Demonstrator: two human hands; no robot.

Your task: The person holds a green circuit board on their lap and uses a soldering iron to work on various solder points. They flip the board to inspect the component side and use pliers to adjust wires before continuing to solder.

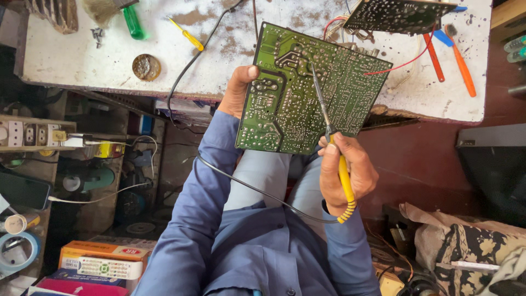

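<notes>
Green and dotted with solder points, the circuit board [307, 90] is held up above the person's lap, solder side facing up, just in front of the white workbench [82, 55]. Their left hand [239, 90] grips its left edge, thumb on top. Their right hand [345, 172] is closed around a yellow-handled soldering iron [334, 148], whose tip rests on the board's middle. Behind it on the bench lie a second board [397, 13], orange tools [463, 66], a yellow screwdriver [186, 34] and a round tin [146, 67].

Circuit board [307, 90] blocks bench edge; open bench [82, 55] left between tin [146, 67] and screwdriver [186, 34]
</notes>
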